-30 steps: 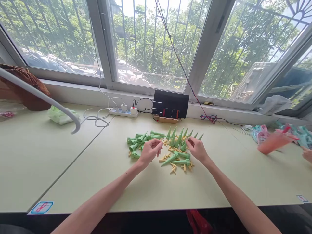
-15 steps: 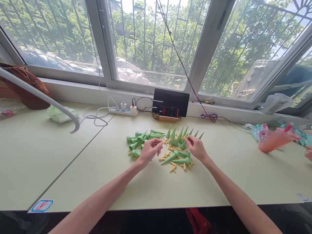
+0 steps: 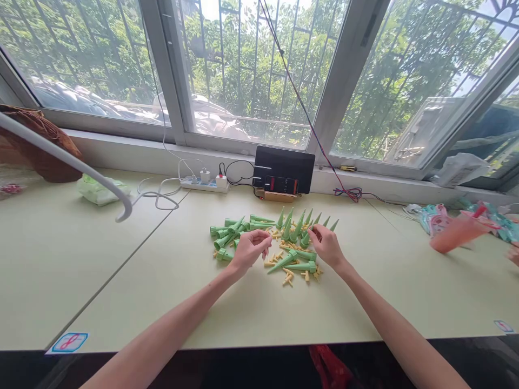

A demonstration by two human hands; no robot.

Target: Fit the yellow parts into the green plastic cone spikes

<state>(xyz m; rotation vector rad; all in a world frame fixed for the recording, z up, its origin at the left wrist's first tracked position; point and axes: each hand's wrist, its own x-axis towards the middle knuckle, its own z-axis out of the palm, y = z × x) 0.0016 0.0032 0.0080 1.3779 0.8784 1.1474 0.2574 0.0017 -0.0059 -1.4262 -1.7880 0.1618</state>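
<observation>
My right hand (image 3: 327, 246) is closed, its thumb and fingertips pinching the tip of a green plastic spike (image 3: 305, 239) whose wide collar points down toward the table. My left hand (image 3: 250, 249) hovers over the pile with thumb and forefinger pressed together; whatever may be between them is too small to make out. Behind the hands several green spikes (image 3: 299, 227) stand upright on their collars. More hollow green spikes (image 3: 232, 229) lie heaped by my left hand. Small yellow valve-like pieces (image 3: 288, 277) are scattered among them, and two green spikes (image 3: 302, 267) lie in front.
A dark tablet (image 3: 294, 162) with a phone (image 3: 281, 185) before it leans by the window. A power strip (image 3: 205, 186) with cables sits left of it. At right is a pink drink cup (image 3: 458, 233); another person's hand (image 3: 514, 254) shows at the edge.
</observation>
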